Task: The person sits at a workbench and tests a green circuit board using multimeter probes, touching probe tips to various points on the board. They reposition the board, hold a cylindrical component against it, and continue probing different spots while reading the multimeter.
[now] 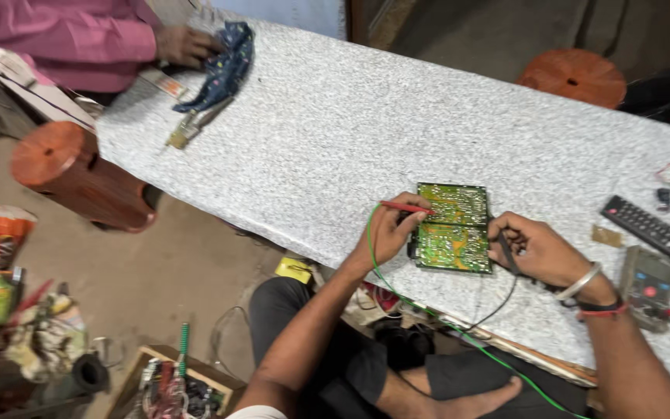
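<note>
Overhead, head view:
Left hand [388, 233]: fingers curled shut round a red probe [406, 207], its tip laid on the board's left side; a green wire [397, 291] drops from it past the table edge.
Right hand [535, 248]: fingers closed on a black probe [504, 252] at the board's right edge.
Circuit board [453, 226]: green, flat on the speckled grey table [335, 132], between both hands, near the table's front edge.
Multimeter [647, 287]: just beside the right wrist.
Remote control [653, 229]: black, beyond the multimeter.
Another person's hand [188, 45]: far corner, touching a dark blue cloth [225, 66].
Stool [79, 174]: reddish, beside the table.
</note>
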Motion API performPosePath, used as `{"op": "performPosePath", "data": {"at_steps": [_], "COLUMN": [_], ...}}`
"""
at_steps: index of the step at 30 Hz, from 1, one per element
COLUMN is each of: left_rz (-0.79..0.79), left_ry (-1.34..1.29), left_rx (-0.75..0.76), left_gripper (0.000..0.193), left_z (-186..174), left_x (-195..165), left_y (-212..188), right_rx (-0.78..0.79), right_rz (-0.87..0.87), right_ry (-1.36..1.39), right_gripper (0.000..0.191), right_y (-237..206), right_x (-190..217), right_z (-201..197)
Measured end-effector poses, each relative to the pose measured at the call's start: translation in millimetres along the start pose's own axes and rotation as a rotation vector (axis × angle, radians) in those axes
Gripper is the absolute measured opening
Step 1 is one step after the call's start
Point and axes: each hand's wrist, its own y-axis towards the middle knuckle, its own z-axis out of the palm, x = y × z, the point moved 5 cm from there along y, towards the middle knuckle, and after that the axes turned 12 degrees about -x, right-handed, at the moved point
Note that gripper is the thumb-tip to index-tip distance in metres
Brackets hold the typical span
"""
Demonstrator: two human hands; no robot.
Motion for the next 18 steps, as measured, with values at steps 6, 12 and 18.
{"op": "performPosePath", "data": {"at_steps": [6, 12, 18], "left_rz": [0.016, -0.047, 0.031], "left_ry": [0.086, 0.067, 0.09], "left_rx": [0.006, 0.023, -0.002], "left_gripper": [0.019, 0.018, 0.018], "left_z": [-5.1, -9.5, -6.0], "left_x": [-0.9, -0.6, -0.9], "left_y": [1.2, 1.4, 2.2], "right_rx": [0.018, 0.035, 0.025], "right_rz": [-0.106, -0.139, -0.095], "right_ry": [-0.047, -0.054, -0.109], "right_gripper": [0.027, 0.023, 0.035], "right_y": [1.0, -5.2, -4.9], "right_x": [4.7, 22.6, 27.5], "right_z": [2.6, 5.9, 3.0]}}
